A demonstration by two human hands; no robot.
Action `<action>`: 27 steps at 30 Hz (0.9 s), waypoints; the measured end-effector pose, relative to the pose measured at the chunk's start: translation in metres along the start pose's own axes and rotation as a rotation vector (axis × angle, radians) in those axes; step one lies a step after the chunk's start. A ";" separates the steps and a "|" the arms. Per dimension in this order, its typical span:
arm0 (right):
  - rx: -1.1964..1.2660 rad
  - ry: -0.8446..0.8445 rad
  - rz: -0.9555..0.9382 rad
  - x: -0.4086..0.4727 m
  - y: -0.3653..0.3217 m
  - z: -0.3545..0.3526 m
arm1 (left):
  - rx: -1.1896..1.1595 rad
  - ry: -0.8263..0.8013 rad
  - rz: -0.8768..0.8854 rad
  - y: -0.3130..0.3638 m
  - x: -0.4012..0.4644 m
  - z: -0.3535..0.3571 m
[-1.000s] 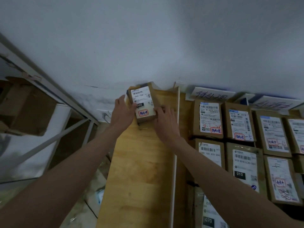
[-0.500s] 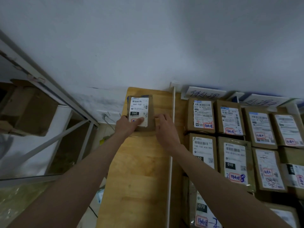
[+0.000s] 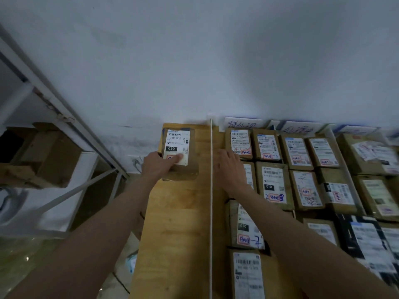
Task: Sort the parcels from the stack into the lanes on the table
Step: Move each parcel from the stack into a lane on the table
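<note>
A small brown parcel (image 3: pixel 179 145) with a white label marked 060 lies flat at the far end of the leftmost lane of the wooden table (image 3: pixel 179 223), close to the wall. My left hand (image 3: pixel 159 165) rests on its near left corner, fingers spread over the label. My right hand (image 3: pixel 228 169) hovers with spread fingers just right of the white divider strip (image 3: pixel 211 212), above the neighbouring lane, holding nothing. Several labelled parcels (image 3: pixel 273 184) lie in rows in the lanes to the right.
Handwritten lane signs (image 3: pixel 241 125) lean against the white wall behind the parcels. A metal shelf frame (image 3: pixel 71 121) with cardboard boxes (image 3: pixel 45 156) stands left of the table, across a gap to the floor.
The 060 parcel went from tilted in both hands to flat on the table. My right hand let go and moved right across the divider; my left hand stays on the parcel.
</note>
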State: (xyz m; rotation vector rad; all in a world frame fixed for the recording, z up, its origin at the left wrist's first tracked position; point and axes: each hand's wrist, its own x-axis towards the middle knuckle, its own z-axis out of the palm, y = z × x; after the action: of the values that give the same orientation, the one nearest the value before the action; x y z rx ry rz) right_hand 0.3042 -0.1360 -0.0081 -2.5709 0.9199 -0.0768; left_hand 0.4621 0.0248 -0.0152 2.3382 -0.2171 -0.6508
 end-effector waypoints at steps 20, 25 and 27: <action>-0.147 0.099 0.046 -0.196 0.081 -0.078 | -0.064 0.001 0.141 0.015 -0.212 0.028; -0.128 0.088 0.041 -0.223 0.114 -0.093 | -0.076 0.026 0.134 0.015 -0.260 0.047; -0.113 0.096 0.019 -0.237 0.129 -0.100 | -0.074 0.039 0.125 0.016 -0.281 0.061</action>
State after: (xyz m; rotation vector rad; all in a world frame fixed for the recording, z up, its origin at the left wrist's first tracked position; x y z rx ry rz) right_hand 0.0240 -0.1155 0.0526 -2.6822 1.0101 -0.1488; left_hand 0.1893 0.0688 0.0673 2.2438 -0.3135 -0.5423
